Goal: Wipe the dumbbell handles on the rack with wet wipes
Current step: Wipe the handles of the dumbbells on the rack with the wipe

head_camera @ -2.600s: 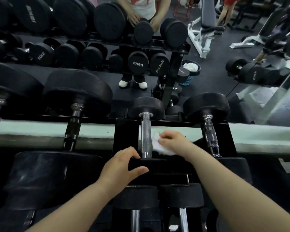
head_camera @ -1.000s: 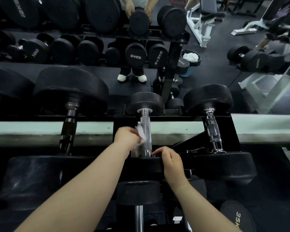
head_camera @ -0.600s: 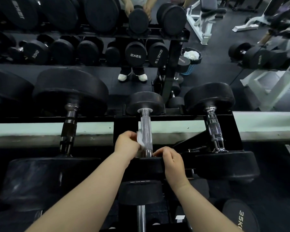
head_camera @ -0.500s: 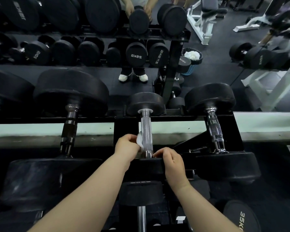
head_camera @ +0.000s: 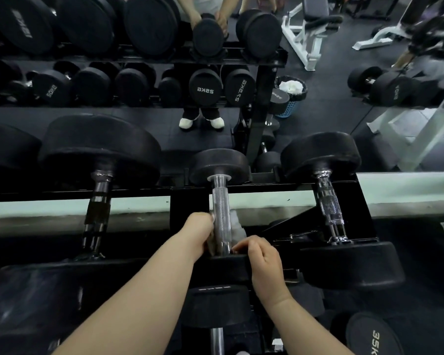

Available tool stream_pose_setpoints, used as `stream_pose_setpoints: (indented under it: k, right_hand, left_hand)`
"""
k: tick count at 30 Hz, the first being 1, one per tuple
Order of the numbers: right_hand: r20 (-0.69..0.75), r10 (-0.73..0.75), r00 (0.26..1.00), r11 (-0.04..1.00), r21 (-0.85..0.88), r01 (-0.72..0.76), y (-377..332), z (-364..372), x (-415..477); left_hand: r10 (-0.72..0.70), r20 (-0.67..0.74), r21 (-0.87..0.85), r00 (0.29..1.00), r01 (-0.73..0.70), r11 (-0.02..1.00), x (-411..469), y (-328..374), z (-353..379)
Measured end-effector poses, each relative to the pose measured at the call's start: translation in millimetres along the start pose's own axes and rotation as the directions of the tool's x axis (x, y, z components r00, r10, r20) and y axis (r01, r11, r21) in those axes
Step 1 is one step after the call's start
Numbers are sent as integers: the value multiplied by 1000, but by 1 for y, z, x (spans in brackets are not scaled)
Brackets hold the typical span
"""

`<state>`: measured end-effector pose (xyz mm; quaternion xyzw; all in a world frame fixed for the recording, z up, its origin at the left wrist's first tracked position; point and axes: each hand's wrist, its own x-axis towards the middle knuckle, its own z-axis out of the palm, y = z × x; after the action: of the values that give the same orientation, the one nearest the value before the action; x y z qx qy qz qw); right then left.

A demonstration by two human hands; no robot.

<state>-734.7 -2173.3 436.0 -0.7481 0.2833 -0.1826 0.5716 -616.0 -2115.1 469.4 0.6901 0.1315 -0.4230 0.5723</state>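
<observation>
The middle dumbbell lies on the black rack, its knurled chrome handle pointing away from me. My left hand is closed around the near end of that handle from the left. It holds a white wet wipe, which passes under the bar and shows on its right side. My right hand grips the top edge of this dumbbell's near black head.
A bigger dumbbell handle lies to the left and another chrome handle to the right. A 35 kg dumbbell sits lower right. A mirror behind the rack reflects more dumbbells, a person's white shoes and a blue basket.
The wipe went from my right hand to my left, and my right hand took the near head. In the last second the wipe wrapped under the bar and now shows on its right.
</observation>
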Motion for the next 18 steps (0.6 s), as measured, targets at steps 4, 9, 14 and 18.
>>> stream_pose_setpoints:
  k: [4,9,14,18]
  right_hand:
    - [7,-16,1000,1000,-9,16,0,-1,1]
    - [-2,-31,1000,999,-14,31,1,0,1]
    - [0,-29,1000,1000,7,29,0,0,0]
    - [16,-2,1000,1000,1,2,-4,-2,-2]
  left_hand:
    - [28,22,23,999,-28,999,4,6,-2]
    - [95,-12,-173,995,-96,980,3,18,1]
    - [158,101,428,982,-186,884,-4,-11,-14]
    - [265,-17,294,964,-249,923,-13,-17,-16]
